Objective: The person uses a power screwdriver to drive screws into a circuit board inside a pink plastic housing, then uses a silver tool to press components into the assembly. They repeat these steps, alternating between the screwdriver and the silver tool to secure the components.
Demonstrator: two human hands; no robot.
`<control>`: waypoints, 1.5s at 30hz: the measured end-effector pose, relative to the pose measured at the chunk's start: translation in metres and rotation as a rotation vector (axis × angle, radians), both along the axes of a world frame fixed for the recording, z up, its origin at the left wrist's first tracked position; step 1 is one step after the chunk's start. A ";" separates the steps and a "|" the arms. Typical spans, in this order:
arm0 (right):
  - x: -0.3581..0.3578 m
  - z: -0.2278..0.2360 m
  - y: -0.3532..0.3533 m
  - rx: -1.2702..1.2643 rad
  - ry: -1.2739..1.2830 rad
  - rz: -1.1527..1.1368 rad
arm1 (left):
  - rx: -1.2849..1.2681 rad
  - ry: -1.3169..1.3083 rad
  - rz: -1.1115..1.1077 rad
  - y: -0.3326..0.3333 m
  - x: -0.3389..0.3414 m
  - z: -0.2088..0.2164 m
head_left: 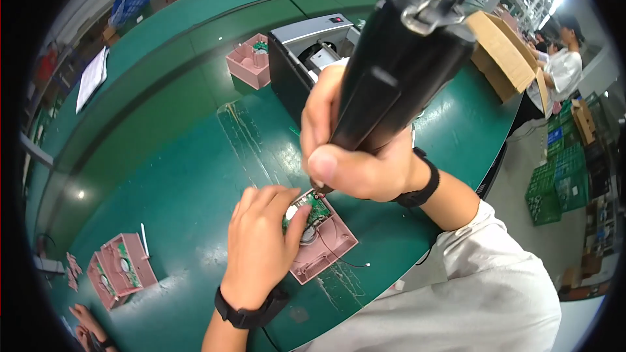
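My right hand is wrapped around a black electric screwdriver, which hangs from a cord at its top end. Its tip points down at the far edge of a pink plastic housing lying open on the bench; the exact contact point is hidden by my fingers. Inside the housing sit a green circuit board, a round speaker-like part and a thin dark wire trailing over the near wall. My left hand grips the housing's left side, thumb over the board and fingers along the far left edge.
Beyond my right hand stands a grey and black screw feeder, beside another pink housing. More pink housings lie at the left, near a co-worker's hands. At the right are a cardboard box, a person and green crates.
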State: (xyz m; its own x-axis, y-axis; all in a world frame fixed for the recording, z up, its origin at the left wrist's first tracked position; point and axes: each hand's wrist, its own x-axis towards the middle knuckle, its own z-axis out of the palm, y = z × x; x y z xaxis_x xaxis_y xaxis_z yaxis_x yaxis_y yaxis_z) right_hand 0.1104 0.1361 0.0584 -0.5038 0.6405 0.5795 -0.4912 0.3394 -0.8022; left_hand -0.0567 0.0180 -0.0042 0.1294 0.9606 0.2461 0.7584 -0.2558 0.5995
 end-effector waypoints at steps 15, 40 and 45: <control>0.073 0.042 0.066 0.029 -0.120 -0.133 | -0.115 -0.153 0.090 -0.044 0.017 -0.024; 0.011 0.005 -0.025 0.007 -0.073 0.344 | -0.103 -0.256 -0.038 -0.027 0.028 -0.060; 0.016 0.008 -0.020 0.080 -0.173 0.364 | -0.026 -0.260 -0.039 -0.028 0.028 -0.053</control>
